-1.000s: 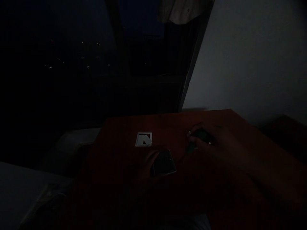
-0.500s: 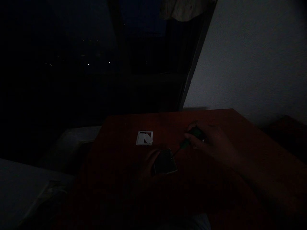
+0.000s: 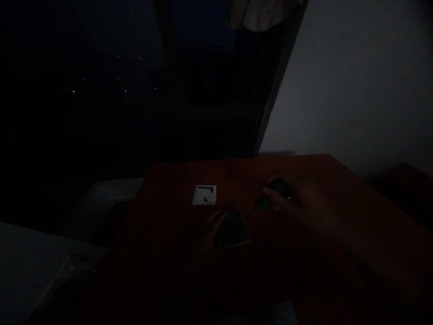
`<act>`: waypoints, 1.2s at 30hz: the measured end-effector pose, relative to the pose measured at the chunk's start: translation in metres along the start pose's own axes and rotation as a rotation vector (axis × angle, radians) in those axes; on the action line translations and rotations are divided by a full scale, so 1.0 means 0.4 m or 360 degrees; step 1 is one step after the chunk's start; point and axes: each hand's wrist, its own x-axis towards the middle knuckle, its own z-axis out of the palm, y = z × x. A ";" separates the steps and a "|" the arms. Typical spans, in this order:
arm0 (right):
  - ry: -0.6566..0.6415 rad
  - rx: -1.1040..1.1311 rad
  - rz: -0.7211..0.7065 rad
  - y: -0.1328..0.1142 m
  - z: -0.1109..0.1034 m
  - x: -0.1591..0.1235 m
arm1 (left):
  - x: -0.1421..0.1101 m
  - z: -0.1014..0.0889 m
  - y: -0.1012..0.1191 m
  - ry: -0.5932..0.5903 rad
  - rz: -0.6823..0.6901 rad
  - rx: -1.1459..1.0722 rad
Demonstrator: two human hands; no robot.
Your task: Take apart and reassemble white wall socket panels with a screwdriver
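In the dim head view my left hand [image 3: 210,232] grips a square dark box with a pale rim [image 3: 233,228] by its left side. My right hand [image 3: 297,194] is closed around the green handle of a screwdriver [image 3: 262,201]. The thin shaft slants down to the left, and its tip is at the box's upper right edge; whether it sits in a screw is too dark to tell. A white square frame [image 3: 195,198] lies beyond my left hand, with a pale loose piece [image 3: 210,196] across it. Something small and pale [image 3: 275,206] shows under my right hand, its kind unclear.
The reddish-brown table [image 3: 237,176] has its far edge by a dark window [image 3: 209,131]. On the right stands a pale wall [image 3: 355,90]. A cloth [image 3: 260,16] hangs at the top, and a pale ledge [image 3: 117,187] is left of the table.
My right hand has brought the screwdriver left and down, so its tip now meets the box's upper right edge. My left hand keeps its hold, almost unmoved.
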 end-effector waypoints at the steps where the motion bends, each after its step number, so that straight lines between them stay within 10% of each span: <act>1: -0.0002 -0.0003 -0.0005 0.000 0.001 0.000 | 0.000 0.001 -0.002 0.0010 0.0016 -0.0001; 22: -0.0018 -0.0113 -0.0126 -0.021 -0.007 -0.010 | -0.001 0.009 -0.013 -0.0004 -0.0003 -0.0048; 36: -0.0290 -0.0795 -0.0240 -0.129 -0.008 -0.004 | 0.002 0.010 -0.019 0.0016 0.0031 -0.0008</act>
